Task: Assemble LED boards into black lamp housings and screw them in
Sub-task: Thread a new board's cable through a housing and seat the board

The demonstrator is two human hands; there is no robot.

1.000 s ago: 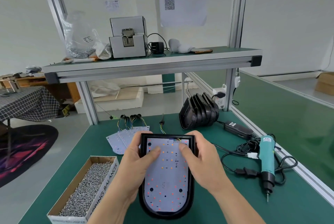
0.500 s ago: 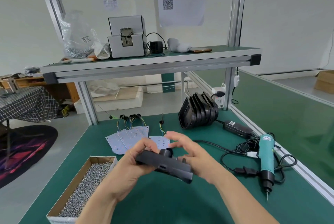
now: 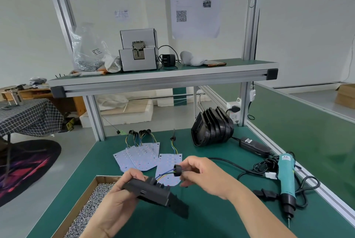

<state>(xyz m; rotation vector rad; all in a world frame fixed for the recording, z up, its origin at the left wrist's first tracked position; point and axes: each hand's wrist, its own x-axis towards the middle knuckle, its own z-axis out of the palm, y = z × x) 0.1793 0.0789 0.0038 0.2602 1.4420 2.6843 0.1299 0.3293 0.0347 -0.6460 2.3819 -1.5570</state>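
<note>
My left hand [image 3: 117, 197] grips a black lamp housing [image 3: 155, 195], lifted off the table and tilted so its back faces up. Coloured wires [image 3: 165, 174] come out of the housing's top end. My right hand [image 3: 203, 176] pinches the black round grommet [image 3: 177, 170] at the end of those wires. Loose LED boards [image 3: 142, 156] with wire tails lie fanned on the green table behind my hands. A stack of black housings [image 3: 211, 128] leans at the back right.
A cardboard box of screws [image 3: 90, 210] sits at the front left. A teal electric screwdriver [image 3: 287, 178] lies at the right with its cables and a black power adapter [image 3: 253, 146]. The shelf above carries a grey screw feeder [image 3: 139, 51] and a bag.
The housing with its LED board lay face up on the table; both hands lifted and flipped it over. My right hand then drew the wires and grommet out of its top end.
</note>
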